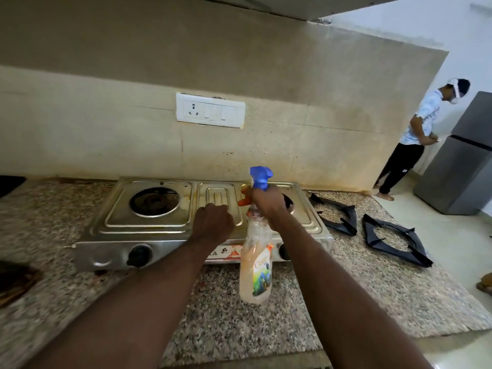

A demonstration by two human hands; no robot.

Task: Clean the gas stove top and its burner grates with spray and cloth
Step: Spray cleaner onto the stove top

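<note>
Head view: both forearms reach forward over a speckled granite worktop (239, 320) towards a stainless-steel two-burner gas stove (106, 251) that stands against the beige wall.
Right hand: the right hand (269, 206) is closed round the neck of a clear plastic spray bottle of pale orange liquid (257, 270), just under its blue trigger head (261, 177).
Bottle relative to hand: the body hangs below the hand, slightly tilted, in front of the stove's front panel; whether its base touches the worktop cannot be told.
Left hand: the left hand (213, 222) rests on the middle of the stove top, just left of the bottle, fingers curled under and seen from the back; whether it holds anything cannot be told.
Burners: two, the left round burner (154, 202) in full view and bare of its grate, the right one mostly hidden behind the right hand.
Grates: two black metal burner grates, both off the stove and lying flat on the worktop to its right, the nearer-to-stove grate (336, 214) just beside the stove's edge and the outer grate (394, 241) beside that, apart from it.
Knobs: two black knobs on the front panel, the left knob (138, 255) clear, the right partly behind the bottle.
Spray bottles: one.
Wall: one white switch plate (210, 110) above the stove.
Background: one other person (415, 139) stands at the far right next to a grey fridge (463, 161).
</note>
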